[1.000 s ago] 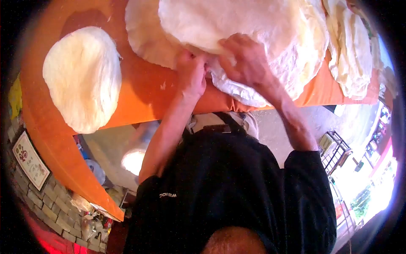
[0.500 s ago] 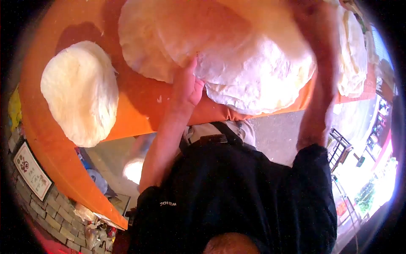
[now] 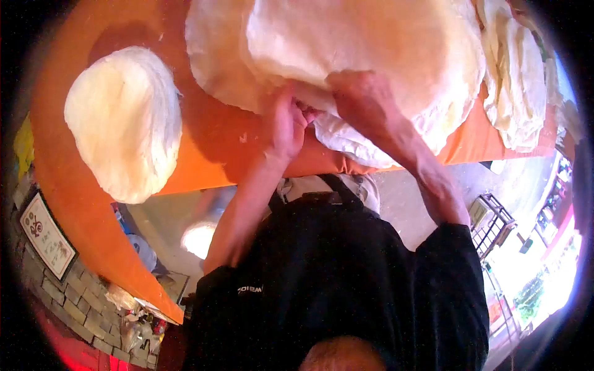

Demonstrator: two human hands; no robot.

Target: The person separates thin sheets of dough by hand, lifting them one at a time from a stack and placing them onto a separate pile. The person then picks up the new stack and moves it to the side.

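Observation:
Large thin cream-white sheets (image 3: 371, 43) lie layered on an orange-covered table (image 3: 204, 145), their near edge by its front side. At that edge my left hand (image 3: 288, 120) has its fingers curled round the border of the sheets. Just to its right, my right hand (image 3: 362, 96) is closed on the near edge of the upper sheet, which lifts a little between the hands. My right fingertips are partly hidden. A separate oval white pad (image 3: 124, 123) lies at the left of the table.
Folded white sheets (image 3: 510, 80) lie at the table's right end. A black metal rack (image 3: 489, 222) stands on the floor at the right. A framed sign (image 3: 47, 235) is on the brick wall at the left, above plastic bags (image 3: 133, 331).
My right hand swung out to the far right, then came back to the near edge beside my left hand. The upper sheet now covers more of the bright crumpled area on the right.

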